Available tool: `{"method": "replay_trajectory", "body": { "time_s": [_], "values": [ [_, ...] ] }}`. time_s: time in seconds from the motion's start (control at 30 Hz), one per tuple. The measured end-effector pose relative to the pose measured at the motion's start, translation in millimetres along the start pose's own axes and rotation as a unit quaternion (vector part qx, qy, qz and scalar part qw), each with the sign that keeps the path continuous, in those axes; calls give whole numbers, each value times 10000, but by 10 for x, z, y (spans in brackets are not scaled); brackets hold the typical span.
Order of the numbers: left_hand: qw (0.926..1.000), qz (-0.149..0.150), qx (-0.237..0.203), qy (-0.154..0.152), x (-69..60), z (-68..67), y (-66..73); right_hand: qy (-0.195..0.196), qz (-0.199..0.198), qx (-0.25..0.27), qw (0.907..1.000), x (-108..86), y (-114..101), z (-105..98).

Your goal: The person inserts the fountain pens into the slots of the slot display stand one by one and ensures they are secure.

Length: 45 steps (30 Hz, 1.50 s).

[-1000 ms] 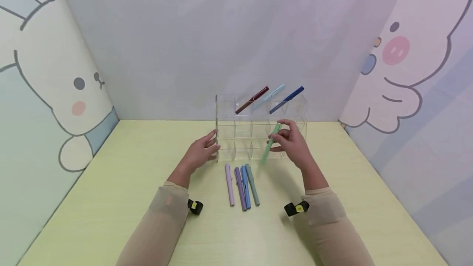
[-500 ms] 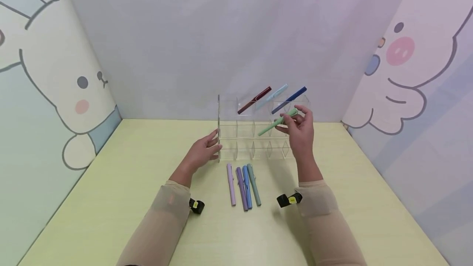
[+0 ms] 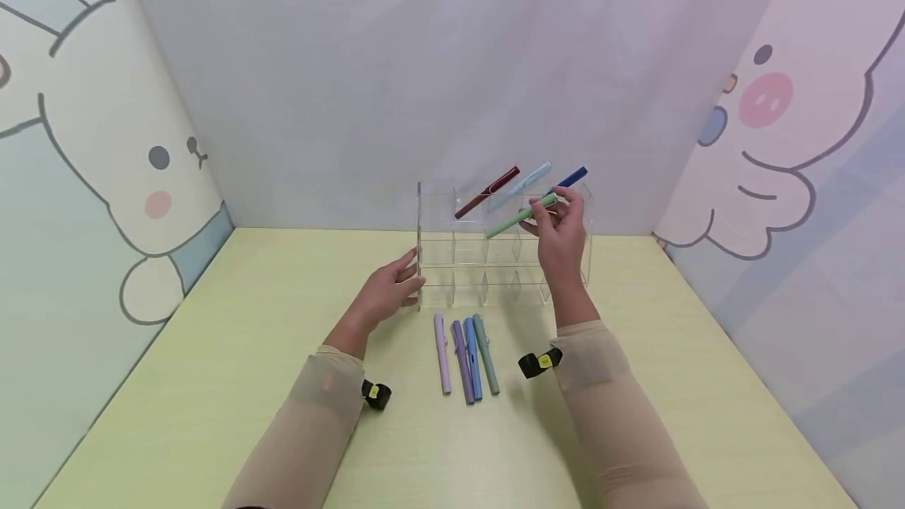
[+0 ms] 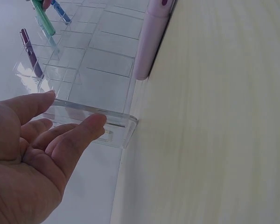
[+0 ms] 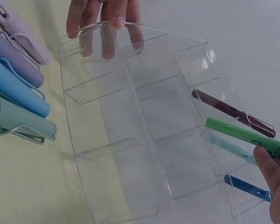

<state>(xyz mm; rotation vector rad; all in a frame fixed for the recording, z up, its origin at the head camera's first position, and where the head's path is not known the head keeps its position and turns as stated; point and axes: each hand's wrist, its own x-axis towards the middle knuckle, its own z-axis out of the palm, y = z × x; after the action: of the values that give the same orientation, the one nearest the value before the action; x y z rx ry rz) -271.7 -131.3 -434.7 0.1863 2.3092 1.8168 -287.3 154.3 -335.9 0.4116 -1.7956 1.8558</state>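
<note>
A clear acrylic rack [image 3: 467, 265] with several compartments stands upright on the table. My left hand [image 3: 385, 289] touches its left side panel, the fingers only slightly bent in the left wrist view [image 4: 42, 149]. My right hand [image 3: 563, 246] pinches a light green pen [image 3: 519, 217], tilted in front of the rack's upper part. In the top row lean a dark red pen [image 3: 488, 192], a pale blue pen [image 3: 523, 182] and a dark blue pen [image 3: 576, 177], the last partly behind my right hand. The right wrist view shows the green pen [image 5: 238, 133] near the top-row pens.
On the table in front of the rack lie a lilac pen [image 3: 441, 356], a purple pen [image 3: 463, 364], a blue pen [image 3: 473, 360] and a grey-green pen [image 3: 487, 356], side by side. A grey backdrop [image 3: 424, 61] stands behind the rack.
My right hand has lifted the green pen from the rack's lower rows to near the top row, and the pen lies flatter. My left hand has stayed at the side panel.
</note>
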Motion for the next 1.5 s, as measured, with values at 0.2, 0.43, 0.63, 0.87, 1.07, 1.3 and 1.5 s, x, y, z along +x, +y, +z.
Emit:
{"method": "replay_trajectory", "body": {
  "time_s": [0.2, 0.43, 0.63, 0.87, 1.07, 1.3, 1.5],
  "values": [
    [10000, 38, -3, -34, 16, -4, -5, -152, 234, -209, 9994, 59, 190, 11],
    [10000, 28, 21, -21, 7, 12, 18, -403, 450, -651, 9961, 59, 371, 39],
    [10000, 28, 7, -40, -13, 21, 34, -669, 746, -992, 9900, 17, 409, 63],
    [10000, 5, -10, -62, -20, 25, 49, -848, 883, -1172, 9855, 16, 411, 76],
    [10000, 12, 19, -65, -17, 23, 56, -862, 953, -1282, 9834, 28, 411, 64],
    [10000, -5, 26, -34, -19, 24, 49, -888, 1076, -1364, 9808, 20, 395, 59],
    [10000, 33, 54, -52, -12, 22, 38, -863, 1151, -1425, 9793, 38, 359, -2]
  ]
}}
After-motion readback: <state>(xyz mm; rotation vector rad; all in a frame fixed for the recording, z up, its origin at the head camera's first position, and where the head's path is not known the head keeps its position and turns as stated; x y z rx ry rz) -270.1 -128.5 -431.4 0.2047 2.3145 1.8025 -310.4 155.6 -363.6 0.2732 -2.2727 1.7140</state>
